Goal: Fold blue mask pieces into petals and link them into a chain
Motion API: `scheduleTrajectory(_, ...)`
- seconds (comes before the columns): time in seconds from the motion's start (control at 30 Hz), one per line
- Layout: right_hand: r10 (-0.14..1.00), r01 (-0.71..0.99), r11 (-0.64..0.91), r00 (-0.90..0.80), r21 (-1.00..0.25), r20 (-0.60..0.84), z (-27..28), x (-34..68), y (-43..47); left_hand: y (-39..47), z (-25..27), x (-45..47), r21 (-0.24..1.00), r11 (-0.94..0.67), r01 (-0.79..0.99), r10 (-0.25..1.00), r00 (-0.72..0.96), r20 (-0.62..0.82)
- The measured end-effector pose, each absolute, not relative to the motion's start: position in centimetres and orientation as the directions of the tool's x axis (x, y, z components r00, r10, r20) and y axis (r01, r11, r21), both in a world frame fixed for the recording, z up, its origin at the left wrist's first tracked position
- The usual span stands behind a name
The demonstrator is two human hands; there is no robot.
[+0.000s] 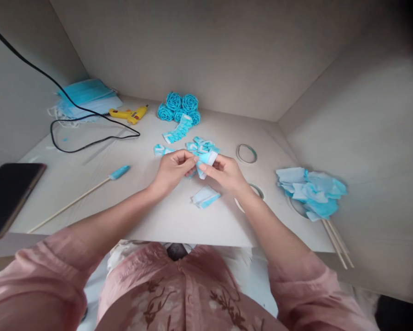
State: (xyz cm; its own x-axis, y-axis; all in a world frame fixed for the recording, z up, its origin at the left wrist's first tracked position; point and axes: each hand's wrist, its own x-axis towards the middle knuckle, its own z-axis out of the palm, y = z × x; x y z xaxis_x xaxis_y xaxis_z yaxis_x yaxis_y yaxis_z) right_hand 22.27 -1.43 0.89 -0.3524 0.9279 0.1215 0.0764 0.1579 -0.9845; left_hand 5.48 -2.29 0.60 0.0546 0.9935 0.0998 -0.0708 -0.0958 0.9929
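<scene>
Between my two hands, above the middle of the table, is a blue and white piece of mask fabric (206, 162). My left hand (174, 169) pinches its left side with thumb and fingertips. On the other side, my right hand (225, 171) grips it between thumb and fingers. Just beyond lie folded blue pieces (200, 145), partly hidden by my fingers, and a smaller folded piece (161, 150). Nearer me, a loose fabric piece (205, 197) rests flat on the table. A ruffled blue strip (179, 129) leans by several rolled blue fabric roses (182, 105).
At back left are blue face masks (89, 94) and a yellow glue gun (129, 114) with a looping black cable (96, 142). A blue-tipped stick (78, 198) and a phone (11, 197) lie left. Tape rings (247, 154), a fabric pile (312, 188) and sticks (337, 243) are right.
</scene>
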Motion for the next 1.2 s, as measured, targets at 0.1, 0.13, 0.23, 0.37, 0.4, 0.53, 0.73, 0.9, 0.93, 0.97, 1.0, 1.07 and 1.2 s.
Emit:
scheduleTrajectory(0.1,0.935,0.096,0.174,-0.327,-0.980,0.134,0.8,22.4,-1.3,-2.3,0.6,5.5,0.993,-0.083,-0.080,0.995,0.056,0.087)
scheduleTrajectory(0.13,0.941,0.111,0.183,-0.306,-0.977,0.142,0.9,22.5,-1.2,-2.3,0.6,5.5,0.993,-0.081,-0.084,0.994,0.060,0.087)
scheduleTrajectory(0.23,0.958,0.166,0.195,-0.241,-0.967,0.152,1.3,22.8,-1.1,-2.3,0.5,5.5,0.992,-0.084,-0.089,0.992,0.088,0.092)
scheduleTrajectory(0.37,0.961,0.186,0.198,-0.230,-0.962,0.154,1.4,23.1,-1.0,-2.4,0.5,5.5,0.995,-0.060,-0.084,0.988,0.139,0.071)
scheduleTrajectory(0.4,0.959,0.188,0.206,-0.234,-0.960,0.160,1.4,23.1,-1.0,-2.4,0.5,5.5,0.995,-0.051,-0.081,0.986,0.154,0.063)
scheduleTrajectory(0.53,0.951,0.200,0.223,-0.261,-0.954,0.168,1.2,23.0,-1.0,-2.5,0.8,5.5,0.996,-0.033,-0.080,0.981,0.187,0.047)
scheduleTrajectory(0.73,0.952,0.221,0.242,-0.244,-0.945,0.187,1.2,23.2,-1.0,-2.4,0.7,5.4,0.994,-0.005,-0.108,0.982,0.185,0.025)
scheduleTrajectory(0.9,0.945,0.162,0.231,-0.270,-0.959,0.182,1.3,23.3,-0.9,-2.4,0.5,5.4,0.994,-0.007,-0.111,0.987,0.157,0.025)
scheduleTrajectory(0.93,0.940,0.125,0.221,-0.293,-0.967,0.177,1.3,23.3,-0.9,-2.3,0.5,5.4,0.994,-0.008,-0.113,0.989,0.146,0.025)
scheduleTrajectory(0.97,0.934,0.091,0.217,-0.309,-0.972,0.179,1.2,23.3,-0.9,-2.3,0.5,5.4,0.993,-0.009,-0.118,0.991,0.133,0.024)
scheduleTrajectory(1.0,0.930,0.069,0.223,-0.315,-0.972,0.191,1.2,23.2,-0.8,-2.2,0.5,5.4,0.992,-0.007,-0.126,0.992,0.123,0.023)
scheduleTrajectory(1.07,0.922,0.081,0.272,-0.308,-0.959,0.235,1.0,23.2,-0.8,-2.1,0.4,5.3,0.989,0.003,-0.150,0.994,0.108,0.014)
scheduleTrajectory(1.2,0.891,0.174,0.381,-0.333,-0.908,0.309,0.7,23.4,-0.9,-1.8,0.3,5.2,0.975,0.032,-0.218,0.995,0.102,-0.009)
